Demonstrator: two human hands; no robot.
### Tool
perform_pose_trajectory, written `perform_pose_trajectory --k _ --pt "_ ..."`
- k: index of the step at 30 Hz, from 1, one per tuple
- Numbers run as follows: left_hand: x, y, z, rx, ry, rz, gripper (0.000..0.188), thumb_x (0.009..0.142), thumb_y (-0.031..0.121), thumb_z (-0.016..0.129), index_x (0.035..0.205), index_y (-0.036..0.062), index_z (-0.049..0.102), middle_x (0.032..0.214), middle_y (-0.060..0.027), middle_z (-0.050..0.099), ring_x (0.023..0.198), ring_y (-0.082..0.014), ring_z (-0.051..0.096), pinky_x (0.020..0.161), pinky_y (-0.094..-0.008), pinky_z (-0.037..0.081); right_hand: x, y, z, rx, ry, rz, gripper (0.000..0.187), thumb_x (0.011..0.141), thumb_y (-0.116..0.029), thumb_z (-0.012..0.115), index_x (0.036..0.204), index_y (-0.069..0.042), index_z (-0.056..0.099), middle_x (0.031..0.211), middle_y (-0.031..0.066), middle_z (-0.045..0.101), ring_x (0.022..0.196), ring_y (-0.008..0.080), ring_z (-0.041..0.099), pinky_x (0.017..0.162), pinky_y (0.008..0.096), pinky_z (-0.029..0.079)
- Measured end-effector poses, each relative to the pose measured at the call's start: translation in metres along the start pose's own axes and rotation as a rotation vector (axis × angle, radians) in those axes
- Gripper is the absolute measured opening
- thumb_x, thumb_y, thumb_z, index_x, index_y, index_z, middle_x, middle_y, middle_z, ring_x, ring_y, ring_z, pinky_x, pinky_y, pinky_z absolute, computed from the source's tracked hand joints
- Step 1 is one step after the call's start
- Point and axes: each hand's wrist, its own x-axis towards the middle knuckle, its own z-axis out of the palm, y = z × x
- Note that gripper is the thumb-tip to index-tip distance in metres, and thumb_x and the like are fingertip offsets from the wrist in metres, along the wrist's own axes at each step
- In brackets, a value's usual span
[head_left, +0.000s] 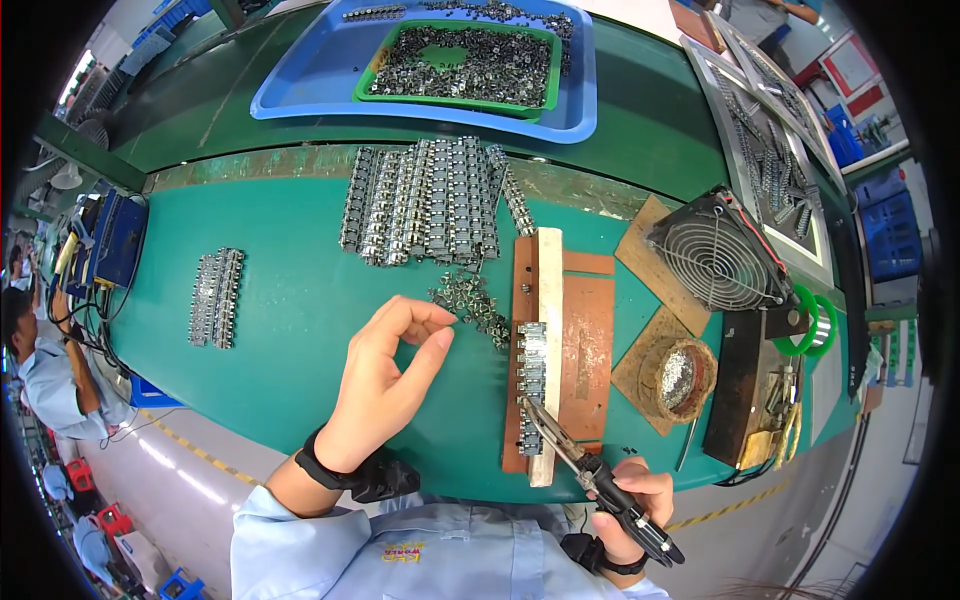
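Observation:
My left hand (385, 375) hovers over the green mat, thumb and forefinger drawn together in a pinch beside a loose heap of small metal parts (470, 302). Whatever may be between those fingertips is too small to make out. Wrapped around black handles, my right hand (632, 505) grips long-nose pliers (590, 470). Their tips touch or hover just over a row of metal-shelled connectors (532, 365), near its lower end. That row lies lengthwise along a white bar (547, 260) on a brown board fixture (585, 350).
Stacked connector strips (425, 205) stand behind my hands, a smaller group (216, 298) to the left. A blue tray (300, 85) holds a green tray (550, 75) of small parts. Rightward are a fan (715, 255), solder pot (680, 380), wire spool (818, 325) and dark metal box (740, 410).

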Motion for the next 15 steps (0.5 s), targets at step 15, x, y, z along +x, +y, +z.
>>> perform_pose_trajectory --k 15 --pt "0.005 0.002 0.014 0.663 0.023 0.314 0.013 0.071 0.006 0.062 0.083 0.007 0.056 0.085 -0.0055 0.05 0.082 -0.0236 0.046 0.075 -0.0337 0.032 -0.011 -0.003 -0.015 0.021 0.093 -0.081 0.038 0.061 -0.012 0.074 0.088 -0.001 0.051 0.07 0.0092 0.055 0.064 0.0179 0.05 0.058 0.0278 0.04"
